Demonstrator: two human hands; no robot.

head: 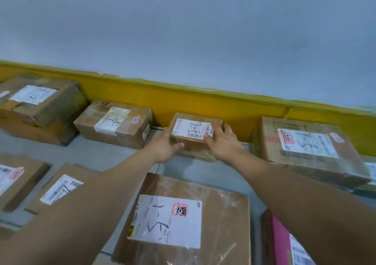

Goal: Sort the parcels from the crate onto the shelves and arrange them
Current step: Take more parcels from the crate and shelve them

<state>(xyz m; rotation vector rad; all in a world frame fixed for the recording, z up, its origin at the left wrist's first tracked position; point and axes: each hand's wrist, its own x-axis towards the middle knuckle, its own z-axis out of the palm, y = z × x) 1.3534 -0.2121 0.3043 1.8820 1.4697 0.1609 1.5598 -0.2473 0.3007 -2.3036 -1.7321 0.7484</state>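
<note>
1. The small cardboard parcel [194, 134] with a white shipping label sits at the back of the grey shelf surface [101, 152], close against the yellow rail [203, 103] that runs behind it.
2. The left hand [164, 147] cups the parcel's left side with the thumb across its near face; the right hand [222, 142] lies on its right side, fingers spread over the top edge and label corner. Both hands are open-fingered and pressed to the box, not lifting it clear. I judge this to be seating or squaring the parcel against the rail.
3. Left of the small parcel, a taped box marked "1-4" [116, 124] stands apart from it, leaving a bare gap of shelf between them.
4. Right of the small parcel, a larger carton [305, 148] stands near, with a narrower gap.
5. In front of the small parcel lies open grey shelf, then a flat parcel with a red stamp [183, 222] directly under the forearms.
6. Judged room: sideways slides have more space leftward; the rail blocks any further push back.
</note>
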